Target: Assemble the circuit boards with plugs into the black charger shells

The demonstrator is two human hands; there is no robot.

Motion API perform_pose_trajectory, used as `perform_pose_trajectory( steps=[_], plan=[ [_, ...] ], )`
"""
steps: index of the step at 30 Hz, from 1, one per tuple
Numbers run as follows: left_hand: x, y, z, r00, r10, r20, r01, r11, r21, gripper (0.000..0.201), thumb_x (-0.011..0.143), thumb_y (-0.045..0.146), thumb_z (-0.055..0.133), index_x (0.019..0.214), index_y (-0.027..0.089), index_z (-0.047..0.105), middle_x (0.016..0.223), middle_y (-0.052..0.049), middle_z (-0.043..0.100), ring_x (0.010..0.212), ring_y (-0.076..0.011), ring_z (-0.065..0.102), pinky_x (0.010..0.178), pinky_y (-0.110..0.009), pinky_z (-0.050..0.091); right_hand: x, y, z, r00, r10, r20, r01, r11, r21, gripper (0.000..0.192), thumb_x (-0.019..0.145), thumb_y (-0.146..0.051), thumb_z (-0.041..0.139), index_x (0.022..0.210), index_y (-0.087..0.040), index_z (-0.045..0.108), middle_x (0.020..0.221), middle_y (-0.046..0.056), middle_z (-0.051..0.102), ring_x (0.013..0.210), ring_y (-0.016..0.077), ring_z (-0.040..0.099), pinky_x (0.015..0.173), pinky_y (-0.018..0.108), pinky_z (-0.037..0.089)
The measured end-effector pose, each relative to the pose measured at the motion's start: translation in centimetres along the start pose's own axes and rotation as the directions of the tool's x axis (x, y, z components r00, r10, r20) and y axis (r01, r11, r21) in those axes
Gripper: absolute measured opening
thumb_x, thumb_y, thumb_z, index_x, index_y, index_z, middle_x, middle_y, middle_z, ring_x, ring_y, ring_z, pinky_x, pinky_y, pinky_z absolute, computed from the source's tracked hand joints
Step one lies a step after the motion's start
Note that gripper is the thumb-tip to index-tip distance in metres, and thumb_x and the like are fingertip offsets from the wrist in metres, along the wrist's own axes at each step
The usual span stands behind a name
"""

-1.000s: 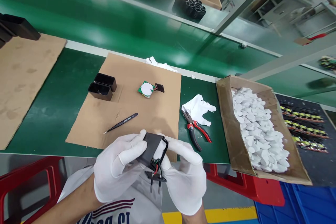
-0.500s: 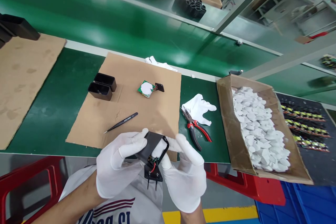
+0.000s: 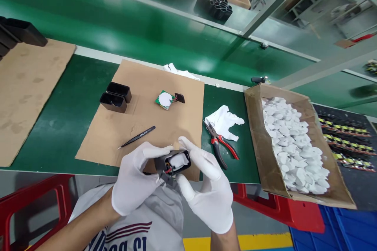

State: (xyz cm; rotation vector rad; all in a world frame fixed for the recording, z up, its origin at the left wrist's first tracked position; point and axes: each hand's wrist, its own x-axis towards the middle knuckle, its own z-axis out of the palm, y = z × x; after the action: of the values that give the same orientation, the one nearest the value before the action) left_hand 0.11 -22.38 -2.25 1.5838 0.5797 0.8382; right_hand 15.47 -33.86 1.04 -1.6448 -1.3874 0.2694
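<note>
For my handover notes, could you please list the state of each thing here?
Black rectangular plastic case: open-ended, gripped by white-gloved left hand.
White-gloved right hand: curled around it, contact unclear.
Two black rectangular boxes: open-topped.
Slim black tweezers: lying, tips unclear.
Red-and-black metal pliers: handles spread.
Square green circuit board: wired to black plate.
White cloth glove: unworn, fingers spread.
Brown cardboard box: open, holding white pieces.

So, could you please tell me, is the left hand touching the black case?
Touching. The head view shows the left hand holding the black case, its white glove directly against the dark side, with no gap between them.
</note>
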Motion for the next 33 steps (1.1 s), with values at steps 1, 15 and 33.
perform_pose_trajectory(
  steps=[1,15,33],
  plan=[
    [0.4,0.3,0.1,0.996,-0.087,0.031,0.089,0.995,-0.049,0.03,0.086,0.018,0.084,0.114,0.024,0.076,0.105,-0.006,0.081,0.094,-0.0223,0.079,0.083,-0.035,0.069,0.2,0.1,-0.3,0.998,-0.024,0.05,0.024,1.0,-0.007,0.07,0.089,-0.003,0.073,0.15,-0.034,0.056,0.152,0.012,0.066,0.132,0.0282,0.07,0.102,0.05,0.066],
    [3.3,-0.2,0.0,0.802,-0.394,0.448,0.576,0.707,-0.41,0.034,0.073,0.034,0.093,0.1,0.017,0.08,0.1,-0.007,0.084,0.103,-0.0301,0.079,0.098,-0.047,0.064,0.2,1.5,-0.7,0.996,-0.087,0.016,0.088,0.995,-0.047,0.062,0.085,-0.015,0.087,0.142,-0.034,0.069,0.132,0.011,0.077,0.114,0.0276,0.078,0.094,0.042,0.07],
    [2.9,0.1,-0.3,0.814,-0.449,0.37,0.568,0.747,-0.345,0.033,0.061,0.013,0.092,0.092,0.017,0.08,0.092,-0.002,0.081,0.091,-0.0209,0.075,0.087,-0.031,0.061,1.5,0.1,-3.7,0.963,0.23,0.142,-0.242,0.967,0.077,0.025,0.087,-0.011,0.081,0.1,-0.032,0.083,0.098,-0.002,0.085,0.088,0.0163,0.081,0.081,0.026,0.067]
  ],
)
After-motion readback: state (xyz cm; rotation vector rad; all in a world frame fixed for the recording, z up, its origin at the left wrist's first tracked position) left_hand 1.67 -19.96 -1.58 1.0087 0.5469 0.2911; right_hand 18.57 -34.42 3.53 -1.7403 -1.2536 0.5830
